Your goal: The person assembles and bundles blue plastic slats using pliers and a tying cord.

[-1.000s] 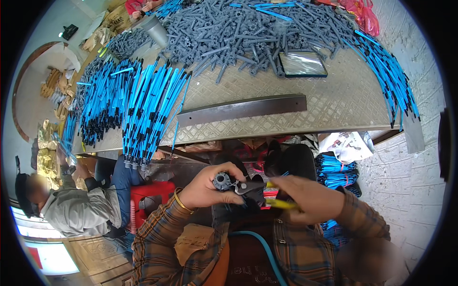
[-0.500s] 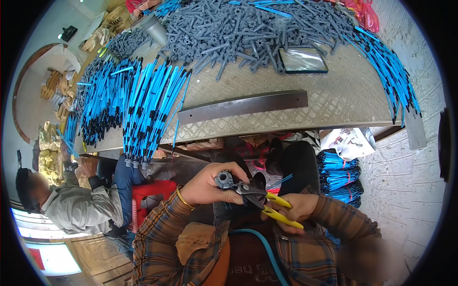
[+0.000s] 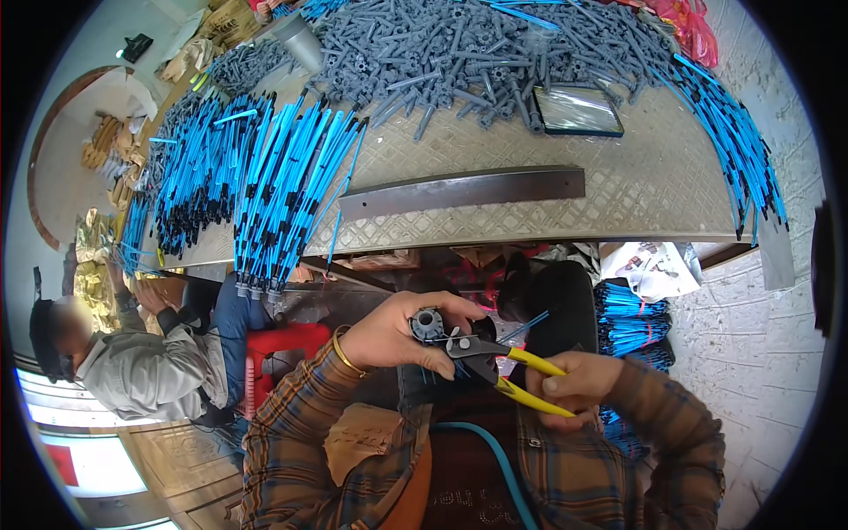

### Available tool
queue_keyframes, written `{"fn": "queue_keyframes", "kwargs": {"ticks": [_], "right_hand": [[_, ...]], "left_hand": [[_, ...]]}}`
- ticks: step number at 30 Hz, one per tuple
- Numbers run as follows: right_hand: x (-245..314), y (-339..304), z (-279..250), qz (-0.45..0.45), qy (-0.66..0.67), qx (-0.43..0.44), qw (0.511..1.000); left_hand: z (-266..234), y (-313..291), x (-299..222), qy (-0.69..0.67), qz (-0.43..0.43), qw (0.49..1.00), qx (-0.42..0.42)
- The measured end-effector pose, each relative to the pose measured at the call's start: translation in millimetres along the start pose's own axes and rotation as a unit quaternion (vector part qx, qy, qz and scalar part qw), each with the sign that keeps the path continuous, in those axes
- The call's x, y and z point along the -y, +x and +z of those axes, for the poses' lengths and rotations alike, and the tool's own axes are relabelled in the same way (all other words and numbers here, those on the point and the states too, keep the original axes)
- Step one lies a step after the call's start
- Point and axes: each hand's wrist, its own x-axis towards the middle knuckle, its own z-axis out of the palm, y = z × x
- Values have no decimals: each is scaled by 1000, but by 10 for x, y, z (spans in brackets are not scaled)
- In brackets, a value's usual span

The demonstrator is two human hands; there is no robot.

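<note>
In front of my lap, my left hand [image 3: 395, 334] is closed round a grey plastic fitting [image 3: 427, 325], its round, toothed end facing up. Thin blue strips [image 3: 525, 329] show behind that hand and below it. My right hand [image 3: 579, 389] grips a pair of pliers [image 3: 533, 399] with yellow handles and dark jaws. The handles are spread apart. The jaws reach the right side of the fitting's end, by my left thumb; whether they bite on anything, I cannot tell.
A big heap of grey fittings [image 3: 424, 62] covers the table's far side. Bundles of blue strips [image 3: 287, 177] lie at left, more [image 3: 729, 146] at right. A dark metal bar [image 3: 464, 193] lies near the front edge. A person [image 3: 150, 353] sits at left by a red stool [image 3: 278, 349].
The fitting has turned so its toothed end faces up more fully. The pliers and my right hand have moved slightly right. The whole view has shifted a little.
</note>
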Motion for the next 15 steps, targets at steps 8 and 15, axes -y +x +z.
{"fn": "queue_keyframes", "kwargs": {"ticks": [8, 15], "right_hand": [[-360, 257, -169, -57, 130, 160, 977], [234, -22, 183, -304, -456, -153, 822]], "left_hand": [[-81, 43, 85, -5, -9, 998, 70], [-12, 96, 90, -49, -20, 999, 14]]}}
